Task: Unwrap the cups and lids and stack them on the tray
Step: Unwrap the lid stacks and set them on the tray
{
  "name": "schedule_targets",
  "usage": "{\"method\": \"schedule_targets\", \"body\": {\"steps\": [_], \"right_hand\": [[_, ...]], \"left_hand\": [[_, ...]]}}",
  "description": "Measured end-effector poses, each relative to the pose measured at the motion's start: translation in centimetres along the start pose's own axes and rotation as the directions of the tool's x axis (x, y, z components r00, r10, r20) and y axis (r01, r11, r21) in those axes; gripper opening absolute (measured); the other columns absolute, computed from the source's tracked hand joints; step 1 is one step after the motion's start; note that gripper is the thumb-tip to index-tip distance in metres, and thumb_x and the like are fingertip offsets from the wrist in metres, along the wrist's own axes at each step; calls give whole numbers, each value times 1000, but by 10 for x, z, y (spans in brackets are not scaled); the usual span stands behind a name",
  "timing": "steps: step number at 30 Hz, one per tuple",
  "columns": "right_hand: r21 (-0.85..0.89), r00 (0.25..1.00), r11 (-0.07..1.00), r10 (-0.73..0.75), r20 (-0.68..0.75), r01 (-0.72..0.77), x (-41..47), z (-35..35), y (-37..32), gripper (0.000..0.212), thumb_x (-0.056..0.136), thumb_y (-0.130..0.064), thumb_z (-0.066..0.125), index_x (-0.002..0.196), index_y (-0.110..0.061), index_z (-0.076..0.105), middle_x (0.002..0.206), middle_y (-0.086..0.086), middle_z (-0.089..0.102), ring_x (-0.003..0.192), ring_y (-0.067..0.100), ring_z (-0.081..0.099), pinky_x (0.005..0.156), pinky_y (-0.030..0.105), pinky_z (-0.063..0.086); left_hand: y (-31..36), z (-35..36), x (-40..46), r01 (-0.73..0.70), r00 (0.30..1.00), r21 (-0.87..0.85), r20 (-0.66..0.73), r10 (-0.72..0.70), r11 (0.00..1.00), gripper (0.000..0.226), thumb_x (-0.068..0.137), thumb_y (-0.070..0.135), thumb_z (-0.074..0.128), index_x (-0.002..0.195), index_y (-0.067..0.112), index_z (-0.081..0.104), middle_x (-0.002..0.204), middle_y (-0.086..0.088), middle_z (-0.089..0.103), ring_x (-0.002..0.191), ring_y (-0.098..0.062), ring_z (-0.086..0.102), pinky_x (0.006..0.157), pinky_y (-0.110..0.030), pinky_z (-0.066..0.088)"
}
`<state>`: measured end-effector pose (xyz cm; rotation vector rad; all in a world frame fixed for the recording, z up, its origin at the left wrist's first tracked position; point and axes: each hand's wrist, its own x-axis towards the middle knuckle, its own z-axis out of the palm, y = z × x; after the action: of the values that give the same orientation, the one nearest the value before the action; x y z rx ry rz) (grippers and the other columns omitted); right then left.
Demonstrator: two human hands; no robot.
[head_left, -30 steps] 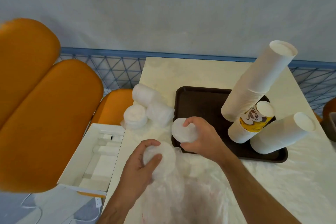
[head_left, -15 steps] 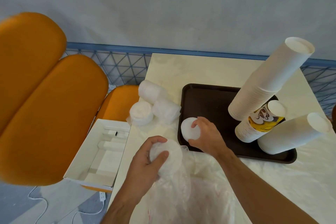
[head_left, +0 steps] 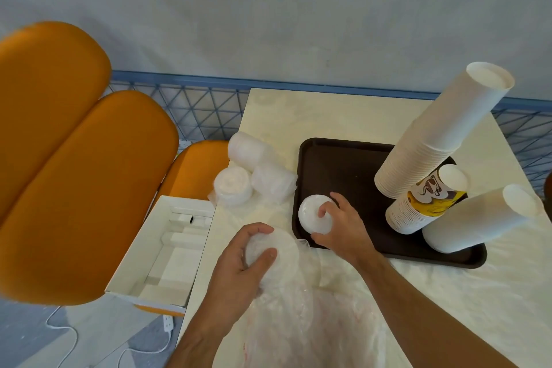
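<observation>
Lids (head_left: 316, 213) lowered onto tray (head_left: 337, 164) corner; right hand (head_left: 343, 225) gripping; seemingly touching

- The tray (head_left: 334, 158) lies on the table (head_left: 328, 110), toward the right.
- Three cup stacks (head_left: 433, 140) stand on the tray's right part.
- Wrapped lid packs (head_left: 254, 176) lie left of the tray.
- The box (head_left: 167, 251) sits left of the table.
</observation>
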<state>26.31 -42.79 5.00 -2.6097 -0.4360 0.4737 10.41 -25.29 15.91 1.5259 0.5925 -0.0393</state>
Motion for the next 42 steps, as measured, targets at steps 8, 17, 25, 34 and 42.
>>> {"method": "schedule_targets", "body": {"steps": [8, 17, 25, 34, 42], "right_hand": [[614, 997, 786, 81, 12, -72, -42, -45, -40, 6, 93, -32, 70, 98, -29, 67, 106, -11, 69, 97, 17, 68, 79, 28, 60], [692, 958, 718, -143, 248, -72, -79, -81, -44, 15, 100, -22, 62, 109, -22, 74, 98, 0, 74, 85, 19, 69, 75, 25, 56], [701, 992, 703, 59, 110, -119, -85, -86, -35, 11, 95, -17, 68, 104, -24, 73, 98, -4, 72, 86, 20, 71, 81, 35, 63], [601, 995, 797, 10, 101, -69, -90, -97, -44, 15, 86, -31, 79, 93, -21, 71, 86, -11, 73, 81, 5, 72, 74, 20, 59], [759, 965, 633, -70, 252, -152, -93, -103, -42, 19, 96, -19, 67, 102, -1, 65, 100, 6, 75, 95, 24, 73, 92, 41, 60]], "left_hand": [[-6, 3, 3, -14, 999, 86, -34, 17, 996, 43, 87, 26, 73, 119, 48, 55, 112, 15, 58, 100, -15, 59, 58, -26, 57], [-2, 21, 6, -107, 994, 104, 41, 103, 989, 30, 86, 29, 73, 107, 48, 63, 100, 18, 68, 94, -14, 67, 59, -33, 58], [4, 32, 4, -110, 992, 90, 69, 104, 990, 26, 80, 36, 70, 97, 17, 65, 85, 4, 71, 73, -18, 66, 69, -41, 56], [4, 44, 2, -114, 993, 224, 42, 107, 968, 34, 88, 31, 70, 115, 36, 49, 106, 15, 60, 84, -14, 66, 60, -25, 59], [13, 47, -5, -135, 982, 117, 146, 117, 984, 47, 76, 45, 68, 121, 44, 53, 109, 21, 59, 101, -17, 63, 60, -25, 58]]}}
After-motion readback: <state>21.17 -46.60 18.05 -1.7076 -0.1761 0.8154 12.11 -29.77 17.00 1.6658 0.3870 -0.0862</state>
